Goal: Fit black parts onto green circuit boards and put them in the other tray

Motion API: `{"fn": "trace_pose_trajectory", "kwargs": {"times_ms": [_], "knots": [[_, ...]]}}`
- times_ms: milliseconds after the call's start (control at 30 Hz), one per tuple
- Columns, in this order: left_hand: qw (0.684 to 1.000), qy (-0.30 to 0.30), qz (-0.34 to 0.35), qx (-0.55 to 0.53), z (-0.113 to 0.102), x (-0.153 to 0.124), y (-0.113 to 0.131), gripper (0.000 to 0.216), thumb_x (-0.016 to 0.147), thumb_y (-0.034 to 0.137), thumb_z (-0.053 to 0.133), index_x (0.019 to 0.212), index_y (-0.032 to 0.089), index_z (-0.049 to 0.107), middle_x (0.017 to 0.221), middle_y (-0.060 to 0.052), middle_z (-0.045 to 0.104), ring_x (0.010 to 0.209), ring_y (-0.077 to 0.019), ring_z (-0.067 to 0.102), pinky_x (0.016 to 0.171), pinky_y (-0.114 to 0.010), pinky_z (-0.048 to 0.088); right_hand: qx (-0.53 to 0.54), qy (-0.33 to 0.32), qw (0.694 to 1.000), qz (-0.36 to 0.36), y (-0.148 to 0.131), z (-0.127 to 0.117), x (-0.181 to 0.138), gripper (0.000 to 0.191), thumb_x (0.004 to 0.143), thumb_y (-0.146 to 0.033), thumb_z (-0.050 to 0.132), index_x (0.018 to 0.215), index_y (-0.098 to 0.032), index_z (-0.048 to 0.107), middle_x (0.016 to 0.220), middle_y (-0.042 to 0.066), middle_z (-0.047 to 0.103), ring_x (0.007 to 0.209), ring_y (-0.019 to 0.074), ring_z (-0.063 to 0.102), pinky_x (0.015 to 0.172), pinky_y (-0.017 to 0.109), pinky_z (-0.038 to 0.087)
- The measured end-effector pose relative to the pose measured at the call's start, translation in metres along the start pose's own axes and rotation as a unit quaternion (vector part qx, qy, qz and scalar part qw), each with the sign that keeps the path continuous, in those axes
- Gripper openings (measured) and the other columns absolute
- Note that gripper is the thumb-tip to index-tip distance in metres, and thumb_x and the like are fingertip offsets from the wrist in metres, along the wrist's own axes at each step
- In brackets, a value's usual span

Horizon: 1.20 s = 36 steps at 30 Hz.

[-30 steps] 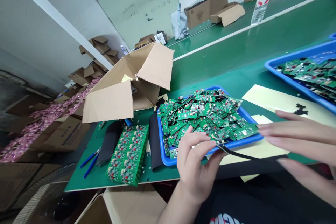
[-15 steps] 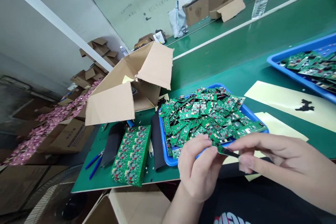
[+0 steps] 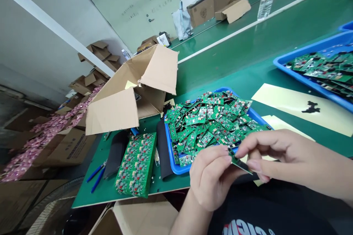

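Note:
My left hand [image 3: 211, 176] is closed around the near end of a small green circuit board [image 3: 240, 164], just in front of the blue tray [image 3: 176, 169]. My right hand [image 3: 278, 152] pinches at the board's other end with thumb and forefinger. A dark strip shows along the board's face; whether it is part of the board I cannot tell. Loose small circuit boards [image 3: 204, 117] lie heaped in the tray beyond my hands. Left of the tray, a stack of uncut circuit board panels [image 3: 136, 163] lies on the green bench.
Blue-handled pliers [image 3: 96, 178] lie by the bench's left edge. An open cardboard box [image 3: 113, 114] stands behind the panels. At right are yellow backing sheets [image 3: 300, 108], one with black pieces, and a second blue tray [image 3: 311, 80] of boards. A water bottle [image 3: 267, 0] stands farther back.
The board between my hands has tilted, showing more of its face and lower edge. My right fingers have shifted slightly left along it. The whole view has swung a little.

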<state>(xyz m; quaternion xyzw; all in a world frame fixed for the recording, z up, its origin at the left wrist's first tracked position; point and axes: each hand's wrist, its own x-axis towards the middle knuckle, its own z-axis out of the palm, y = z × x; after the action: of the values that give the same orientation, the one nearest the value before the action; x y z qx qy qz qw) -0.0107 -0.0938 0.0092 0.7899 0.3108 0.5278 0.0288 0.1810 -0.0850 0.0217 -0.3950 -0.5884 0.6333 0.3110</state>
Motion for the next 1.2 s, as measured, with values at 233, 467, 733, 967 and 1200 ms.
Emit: {"fn": "trace_pose_trajectory", "kwargs": {"times_ms": [233, 467, 733, 967, 1200], "knots": [[0.998, 0.031, -0.044, -0.039, 0.009, -0.004, 0.004, 0.026, 0.08, 0.025, 0.074, 0.101, 0.019, 0.06, 0.089, -0.004, 0.07, 0.081, -0.0174, 0.073, 0.071, -0.027, 0.064, -0.109, 0.07, 0.987, -0.099, -0.004, 0.005, -0.002, 0.02, 0.084, -0.038, 0.062, 0.076, -0.023, 0.069, 0.065, 0.001, 0.066, 0.059, 0.0139, 0.062, 0.052, 0.021, 0.052], [0.954, 0.07, -0.18, -0.23, 0.022, -0.008, 0.011, 0.033, 0.075, 0.03, 0.079, 0.102, 0.021, 0.061, 0.091, -0.003, 0.067, 0.086, -0.0166, 0.069, 0.076, -0.03, 0.061, -0.164, 0.056, 0.967, -0.185, -0.006, 0.0, -0.005, 0.017, 0.09, -0.036, 0.058, 0.079, -0.029, 0.069, 0.07, -0.004, 0.069, 0.062, 0.0124, 0.065, 0.059, 0.02, 0.053], [0.909, 0.044, -0.255, -0.328, 0.022, -0.008, 0.008, 0.032, 0.073, 0.03, 0.08, 0.1, 0.024, 0.064, 0.094, -0.004, 0.064, 0.09, -0.0173, 0.066, 0.08, -0.03, 0.057, -0.287, 0.176, 0.906, -0.256, 0.001, 0.008, -0.009, 0.011, 0.088, -0.025, 0.057, 0.089, -0.028, 0.067, 0.077, -0.001, 0.071, 0.065, 0.0148, 0.067, 0.065, 0.025, 0.055], [0.833, 0.014, -0.32, -0.45, 0.021, -0.008, 0.008, 0.033, 0.069, 0.029, 0.083, 0.099, 0.026, 0.07, 0.093, -0.001, 0.062, 0.088, -0.012, 0.06, 0.08, -0.022, 0.053, -0.332, 0.171, 0.875, -0.308, 0.006, 0.013, -0.01, 0.014, 0.092, -0.015, 0.05, 0.094, -0.025, 0.06, 0.078, -0.002, 0.067, 0.067, 0.0114, 0.064, 0.063, 0.022, 0.05], [0.646, -0.015, -0.459, -0.609, 0.02, -0.009, 0.011, 0.029, 0.069, 0.033, 0.083, 0.092, 0.02, 0.072, 0.088, 0.0, 0.064, 0.072, -0.0111, 0.065, 0.073, -0.024, 0.055, -0.408, 0.165, 0.828, -0.347, 0.007, 0.005, -0.009, 0.017, 0.094, -0.013, 0.047, 0.1, -0.024, 0.058, 0.087, 0.003, 0.067, 0.077, 0.0183, 0.064, 0.068, 0.029, 0.049]]}}
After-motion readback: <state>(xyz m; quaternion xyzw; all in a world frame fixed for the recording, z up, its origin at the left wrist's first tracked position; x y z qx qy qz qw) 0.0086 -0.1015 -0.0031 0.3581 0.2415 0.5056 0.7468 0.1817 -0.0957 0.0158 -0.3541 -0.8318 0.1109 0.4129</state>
